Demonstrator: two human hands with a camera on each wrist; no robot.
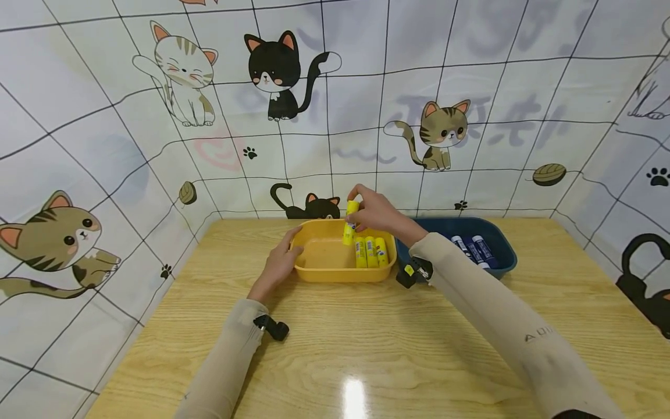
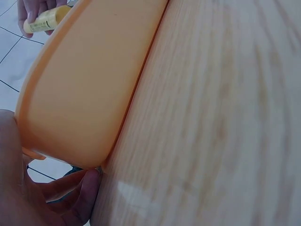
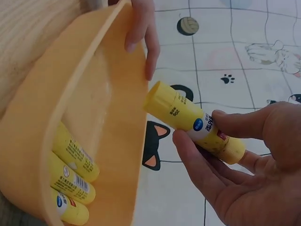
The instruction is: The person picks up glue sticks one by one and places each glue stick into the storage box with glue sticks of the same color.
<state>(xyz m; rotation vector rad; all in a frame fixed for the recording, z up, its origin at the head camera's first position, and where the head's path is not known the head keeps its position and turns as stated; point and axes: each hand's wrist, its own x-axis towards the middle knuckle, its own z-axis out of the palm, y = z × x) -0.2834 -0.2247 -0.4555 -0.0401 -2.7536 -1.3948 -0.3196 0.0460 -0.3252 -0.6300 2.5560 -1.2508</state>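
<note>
My right hand [image 1: 374,209] pinches a yellow glue stick [image 1: 348,235] between thumb and fingers, held over the yellow plastic bin [image 1: 340,276]. In the right wrist view the glue stick [image 3: 188,117] is tilted, its printed label showing between thumb and forefinger. Three more yellow glue sticks [image 1: 371,254] lie side by side in the right part of that bin. My left hand [image 1: 278,262] grips the bin's left end, thumb over the rim and fingers outside. In the left wrist view the fingers [image 2: 87,193] curl by the bin's lower edge, close to the tabletop.
Right of the yellow bin stands a dark blue bin [image 1: 505,250], partly hidden by my right forearm, with several blue-and-white sticks [image 1: 484,250] inside. Both stand on a wooden table [image 1: 314,349] at its back edge, against a wall covering [image 1: 356,105] printed with cats.
</note>
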